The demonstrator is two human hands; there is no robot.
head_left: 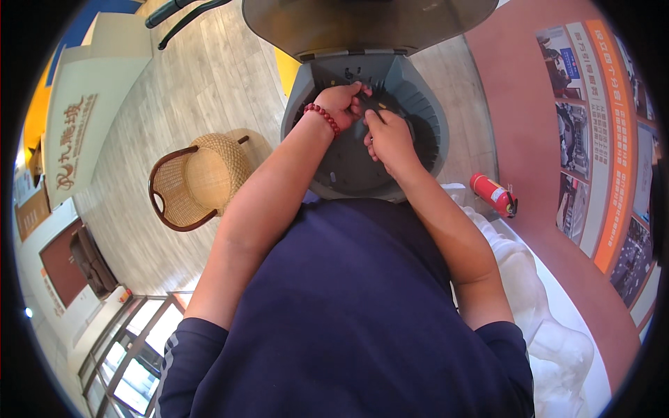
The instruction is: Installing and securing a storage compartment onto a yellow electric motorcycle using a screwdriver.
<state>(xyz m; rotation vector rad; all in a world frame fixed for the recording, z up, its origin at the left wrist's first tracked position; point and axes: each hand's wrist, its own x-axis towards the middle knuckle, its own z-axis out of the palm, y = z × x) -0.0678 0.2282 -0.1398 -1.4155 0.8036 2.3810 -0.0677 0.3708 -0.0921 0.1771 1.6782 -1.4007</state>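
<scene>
Both hands are over a grey tub (294, 111) with ribbed side walls and a raised dark tinted lid (369, 24). My left hand (339, 104), below a red bead bracelet (323, 117), has its fingers curled near the middle of the tub. Close to its right, my right hand (391, 139) is closed, thumb on top. A thin dark strip (371, 105) runs between the hands, gripped by the right one; its kind is too small to make out. What the left fingers pinch, if anything, is hidden. Small pale bits (333, 176) lie on the tub's dark floor.
A wicker chair (202, 182) stands at left on the wood-look floor (132, 230). To the right are a red fire extinguisher (493, 194), a white sculpted figure (550, 334) and a display wall (592, 139). A dark handle (182, 21) juts in at top left.
</scene>
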